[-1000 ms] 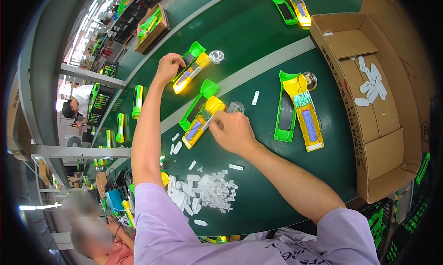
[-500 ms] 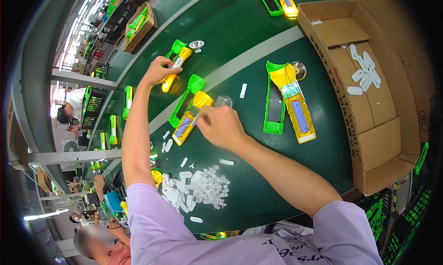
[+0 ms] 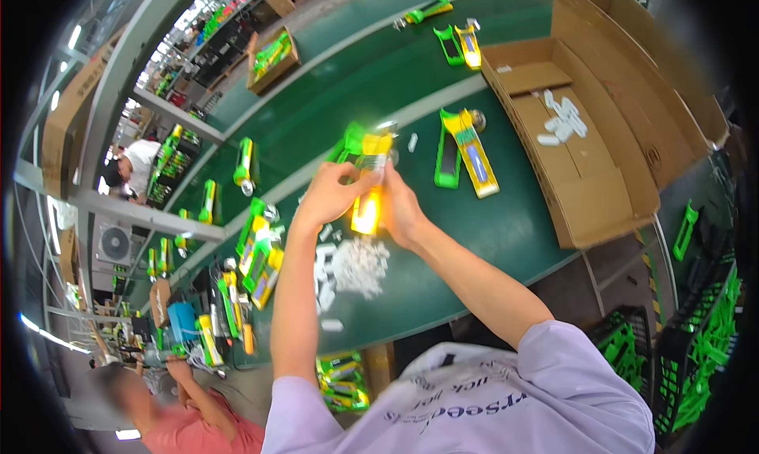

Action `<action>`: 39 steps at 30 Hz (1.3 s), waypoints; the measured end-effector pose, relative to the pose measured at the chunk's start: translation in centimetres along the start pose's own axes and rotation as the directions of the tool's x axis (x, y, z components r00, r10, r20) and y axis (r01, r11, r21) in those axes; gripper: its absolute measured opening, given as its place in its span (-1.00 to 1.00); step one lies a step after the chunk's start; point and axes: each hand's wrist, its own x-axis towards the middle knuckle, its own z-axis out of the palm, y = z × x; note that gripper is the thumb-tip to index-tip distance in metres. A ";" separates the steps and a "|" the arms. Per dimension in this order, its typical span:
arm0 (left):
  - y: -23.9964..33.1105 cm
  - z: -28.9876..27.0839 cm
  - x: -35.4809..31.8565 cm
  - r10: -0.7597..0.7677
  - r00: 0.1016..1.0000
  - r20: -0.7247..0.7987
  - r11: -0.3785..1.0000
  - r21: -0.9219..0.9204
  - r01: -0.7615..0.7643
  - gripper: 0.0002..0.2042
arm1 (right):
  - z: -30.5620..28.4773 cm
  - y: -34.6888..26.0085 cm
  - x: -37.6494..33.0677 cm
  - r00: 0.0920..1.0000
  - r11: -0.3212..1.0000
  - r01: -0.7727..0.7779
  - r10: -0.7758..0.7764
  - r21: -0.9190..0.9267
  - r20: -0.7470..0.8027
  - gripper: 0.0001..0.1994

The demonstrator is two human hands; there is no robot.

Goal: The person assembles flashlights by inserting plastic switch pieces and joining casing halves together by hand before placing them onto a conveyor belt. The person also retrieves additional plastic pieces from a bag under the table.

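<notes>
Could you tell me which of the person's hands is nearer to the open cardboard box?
The right hand is nearer; it grips the yellow-green device on the side toward the cardboard box. The left hand holds the device's far side, farther from the box.

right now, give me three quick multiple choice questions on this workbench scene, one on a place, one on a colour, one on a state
1. Where does the pile of small white pieces lie?
A. inside the cardboard box
B. on the green table, below the raised hands
C. on the floor

2. What colours is the gadget held in the hands?
A. yellow and green
B. red and black
C. blue and white

3. How is that gadget held?
A. lying flat on the table
B. lifted off the table between the left hand and the right hand
C. resting in the cardboard box

Answers:
1 B, the pile sits on the bare green surface under the wrists.
2 A, its body shows yellow with green at the top.
3 B, both hands grip it above the table.
</notes>
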 end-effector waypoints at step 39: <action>8.0 10.9 -18.8 -0.279 0.960 -0.013 0.203 -0.978 0.046 -0.44 | -3.2 -2.3 -16.9 0.956 0.866 -0.030 -0.121 -0.500 -0.268 -0.59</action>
